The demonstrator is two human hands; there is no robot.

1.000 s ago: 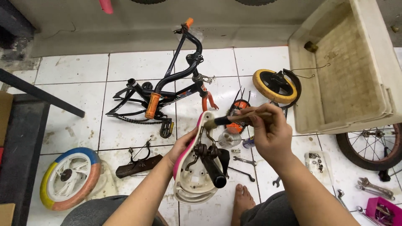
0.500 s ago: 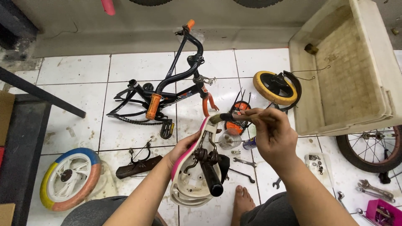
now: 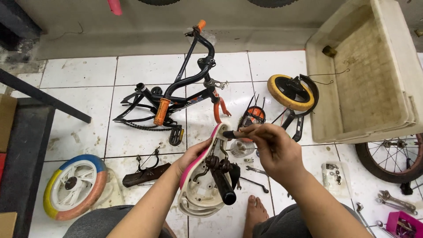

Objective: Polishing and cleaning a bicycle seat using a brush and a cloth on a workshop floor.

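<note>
While left hand (image 3: 191,156) is gripping upturned pink bicycle saddle (image 3: 203,178) above tiled floor (image 3: 132,141), right hand (image 3: 275,150) is pinching black-tipped tool (image 3: 230,134) at saddle nose; tool slipping likely, saddle being braced one-handed only.

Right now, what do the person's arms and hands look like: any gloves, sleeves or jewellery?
Both arms are bare from the frame's bottom edge to the fingers: no sleeves in view. The left hand and right hand wear no gloves, and no rings, watch or wristbands show. Grey shorts cover the knees below, and one bare foot shows.
</note>
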